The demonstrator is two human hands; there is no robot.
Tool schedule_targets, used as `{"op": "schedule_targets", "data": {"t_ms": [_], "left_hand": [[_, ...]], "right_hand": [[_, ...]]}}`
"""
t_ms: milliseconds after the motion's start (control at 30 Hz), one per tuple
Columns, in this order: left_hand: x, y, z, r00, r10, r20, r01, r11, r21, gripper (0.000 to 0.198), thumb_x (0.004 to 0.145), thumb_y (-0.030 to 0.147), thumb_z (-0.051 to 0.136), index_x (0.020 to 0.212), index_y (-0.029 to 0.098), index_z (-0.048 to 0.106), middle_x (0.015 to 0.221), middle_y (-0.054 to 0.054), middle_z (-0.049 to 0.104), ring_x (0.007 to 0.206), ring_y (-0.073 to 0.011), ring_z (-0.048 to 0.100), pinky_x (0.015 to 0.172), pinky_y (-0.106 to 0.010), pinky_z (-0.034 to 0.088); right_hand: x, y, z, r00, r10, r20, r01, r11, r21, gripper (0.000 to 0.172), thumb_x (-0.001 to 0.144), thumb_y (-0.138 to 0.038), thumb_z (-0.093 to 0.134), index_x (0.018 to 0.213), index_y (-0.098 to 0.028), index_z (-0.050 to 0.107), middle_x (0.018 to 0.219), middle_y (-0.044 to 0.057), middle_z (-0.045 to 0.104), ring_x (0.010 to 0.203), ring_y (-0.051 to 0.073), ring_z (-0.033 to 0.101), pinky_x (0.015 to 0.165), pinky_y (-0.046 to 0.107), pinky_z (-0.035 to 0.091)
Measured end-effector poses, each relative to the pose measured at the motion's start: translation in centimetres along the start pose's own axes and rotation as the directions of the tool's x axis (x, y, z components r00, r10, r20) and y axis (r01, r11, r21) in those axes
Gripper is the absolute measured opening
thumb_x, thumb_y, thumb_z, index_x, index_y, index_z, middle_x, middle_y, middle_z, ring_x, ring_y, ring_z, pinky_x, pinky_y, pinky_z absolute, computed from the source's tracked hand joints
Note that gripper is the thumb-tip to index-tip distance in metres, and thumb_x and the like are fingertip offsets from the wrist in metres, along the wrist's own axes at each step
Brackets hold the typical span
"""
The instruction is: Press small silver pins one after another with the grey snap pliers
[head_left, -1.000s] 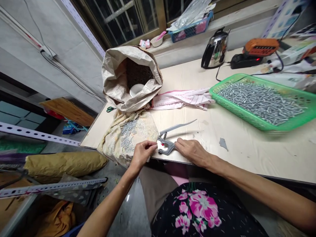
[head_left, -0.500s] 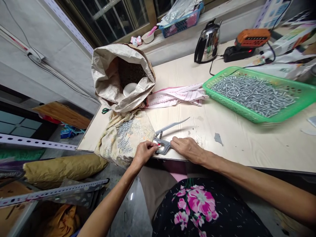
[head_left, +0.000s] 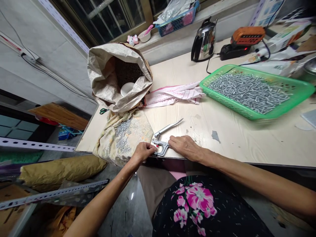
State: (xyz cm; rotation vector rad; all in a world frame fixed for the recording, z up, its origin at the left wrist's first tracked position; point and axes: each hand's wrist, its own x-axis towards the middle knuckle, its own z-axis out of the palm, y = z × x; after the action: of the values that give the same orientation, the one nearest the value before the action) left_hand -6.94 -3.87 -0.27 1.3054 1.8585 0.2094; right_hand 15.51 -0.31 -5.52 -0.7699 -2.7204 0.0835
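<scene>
At the table's front edge lies a grey metal hand-press pliers (head_left: 163, 148), with a coil spring and a long lever raised toward the back right. A small red piece shows in its jaw. My right hand (head_left: 184, 146) is closed at the right end of its frame, gripping it; the part under the fingers is hidden. Thumb and fingertips of my left hand (head_left: 144, 151) are pinched together at the jaw's left side, and whatever they hold is too small to make out. Left of the pliers, small silver metal pieces (head_left: 122, 135) lie heaped on a patterned cloth (head_left: 140, 126).
A green basket (head_left: 261, 117) of silver metal pieces stands at the right. Behind the cloth, an open sack (head_left: 98, 72) holds a white bowl (head_left: 127, 89). A pink-white towel (head_left: 175, 95), a kettle (head_left: 204, 39), an orange battery (head_left: 248, 35) and green-handled scissors (head_left: 103, 111) are also on the table.
The whole view has shifted slightly. The pliers' lever has turned a little, its tip now nearer the left. Both hands keep their places at the pliers.
</scene>
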Motion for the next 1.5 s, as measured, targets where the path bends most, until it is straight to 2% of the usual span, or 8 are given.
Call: {"op": "schedule_targets", "data": {"t_ms": [200, 300, 433, 733, 933, 1300, 1433, 1500], "left_hand": [[0.5, 0.1, 0.0, 0.999, -0.043, -0.004, 0.043, 0.998, 0.039, 0.032, 0.065, 0.043, 0.065, 0.067, 0.012, 0.07, 0.049, 0.001, 0.056, 0.049, -0.012, 0.051, 0.048, -0.021, 0.035], [0.5, 0.0, 0.0, 0.999, -0.035, 0.001, 0.035, 0.999, 0.028, 0.032, 0.065, 0.043, 0.065, 0.067, 0.012, 0.07, 0.049, 0.001, 0.056, 0.048, -0.0118, 0.051, 0.048, -0.021, 0.036], [0.6, -0.4, 0.1, 1.0, -0.018, 0.007, 0.018, 1.0, -0.011, 0.032, 0.064, 0.043, 0.066, 0.065, 0.012, 0.07, 0.049, 0.001, 0.056, 0.049, -0.0114, 0.05, 0.049, -0.022, 0.038], [0.8, -0.5, 0.3, 0.998, -0.057, 0.0, 0.057, 0.997, -0.055, 0.032, 0.062, 0.043, 0.069, 0.066, 0.012, 0.07, 0.051, 0.001, 0.057, 0.049, -0.0111, 0.051, 0.049, -0.022, 0.039], [0.5, -0.1, 0.2, 0.997, -0.07, -0.008, 0.07, 0.995, -0.075, 0.032, 0.061, 0.043, 0.07, 0.065, 0.012, 0.07, 0.051, 0.0, 0.058, 0.048, -0.0102, 0.048, 0.048, -0.022, 0.038], [0.2, 0.1, 0.4, 0.996, -0.092, -0.004, 0.091, 0.987, -0.135, 0.034, 0.061, 0.046, 0.072, 0.065, 0.012, 0.068, 0.05, 0.001, 0.055, 0.046, -0.0085, 0.045, 0.045, -0.02, 0.033], [-0.1, 0.1, 0.4, 0.995, -0.096, 0.006, 0.096, 0.995, -0.04, 0.029, 0.072, 0.04, 0.067, 0.069, 0.012, 0.069, 0.053, 0.001, 0.054, 0.048, -0.0103, 0.047, 0.048, -0.022, 0.036], [-0.7, 0.2, 0.7, 0.997, -0.008, -0.075, 0.015, 0.995, 0.101, 0.026, 0.078, 0.037, 0.063, 0.072, 0.013, 0.069, 0.061, -0.002, 0.058, 0.057, -0.0138, 0.054, 0.055, -0.025, 0.042]], "right_hand": [[0.3, 1.0, -2.3, 0.994, 0.042, 0.098, -0.051, 0.995, 0.083, 0.027, 0.096, -0.042, 0.048, 0.101, -0.018, 0.059, 0.107, 0.009, 0.06, 0.092, 0.022, 0.053, 0.075, 0.034, 0.038], [0.5, 3.1, -3.5, 0.992, 0.086, 0.096, -0.095, 0.991, 0.089, 0.071, 0.082, -0.068, 0.055, 0.128, -0.014, 0.051, 0.139, 0.021, 0.043, 0.125, 0.035, 0.039, 0.098, 0.051, 0.032], [0.8, 5.3, -3.9, 0.966, 0.118, 0.231, -0.14, 0.987, 0.078, 0.104, 0.068, -0.077, 0.06, 0.143, -0.009, 0.035, 0.143, 0.026, 0.039, 0.136, 0.043, 0.024, 0.106, 0.066, 0.016], [0.5, 4.3, -4.5, 0.968, 0.111, 0.225, -0.133, 0.988, 0.084, 0.091, 0.071, -0.057, 0.067, 0.142, -0.011, 0.036, 0.123, 0.02, 0.055, 0.114, 0.036, 0.048, 0.102, 0.068, 0.021], [0.0, 3.7, -4.6, 0.968, 0.143, 0.205, -0.162, 0.983, 0.081, 0.082, 0.074, -0.046, 0.069, 0.141, -0.012, 0.037, 0.119, 0.018, 0.058, 0.109, 0.034, 0.051, 0.102, 0.063, 0.025], [-0.5, 4.2, -4.1, 0.982, 0.112, 0.149, -0.131, 0.984, 0.123, 0.082, 0.074, -0.054, 0.069, 0.138, -0.012, 0.039, 0.124, 0.018, 0.057, 0.114, 0.035, 0.049, 0.104, 0.065, 0.022], [-0.4, 4.0, -4.7, 0.977, 0.114, 0.182, -0.14, 0.98, 0.139, 0.08, 0.076, -0.047, 0.071, 0.138, -0.01, 0.038, 0.124, 0.018, 0.057, 0.114, 0.034, 0.05, 0.106, 0.064, 0.023], [-0.4, 3.7, -4.9, 0.975, 0.119, 0.189, -0.15, 0.976, 0.16, 0.075, 0.077, -0.042, 0.071, 0.137, -0.01, 0.039, 0.121, 0.017, 0.058, 0.112, 0.032, 0.051, 0.107, 0.063, 0.023]]}}
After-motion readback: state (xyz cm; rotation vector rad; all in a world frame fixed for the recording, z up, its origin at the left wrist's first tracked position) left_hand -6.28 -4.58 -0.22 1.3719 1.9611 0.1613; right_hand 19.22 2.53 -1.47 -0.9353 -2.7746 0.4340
